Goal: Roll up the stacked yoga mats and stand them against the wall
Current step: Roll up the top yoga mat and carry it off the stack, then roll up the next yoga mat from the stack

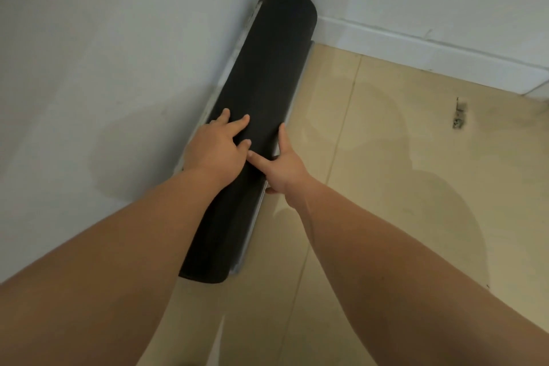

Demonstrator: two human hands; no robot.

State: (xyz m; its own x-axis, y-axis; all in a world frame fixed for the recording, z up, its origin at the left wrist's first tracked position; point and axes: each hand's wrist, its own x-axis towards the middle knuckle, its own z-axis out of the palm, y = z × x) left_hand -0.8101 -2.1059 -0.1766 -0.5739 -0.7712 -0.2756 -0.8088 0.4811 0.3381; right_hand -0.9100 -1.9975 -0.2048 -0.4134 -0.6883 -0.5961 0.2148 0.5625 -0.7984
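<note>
A black rolled yoga mat (261,74) runs along the left wall, its far end in the room's corner. Thin grey edges (294,89) show along both its sides. My left hand (217,148) rests on top of the roll near its middle with fingers spread and fairly straight. My right hand (282,166) holds the roll's right side: the thumb lies across the top, the index finger points along the edge, and the other fingers curl under it. Whether the roll stands upright or lies down I cannot tell.
White walls (104,53) meet at the corner, with a white baseboard (416,50) along the back one. The floor is tan tile (386,187). A small metal fitting (459,116) sticks out of the floor at the right.
</note>
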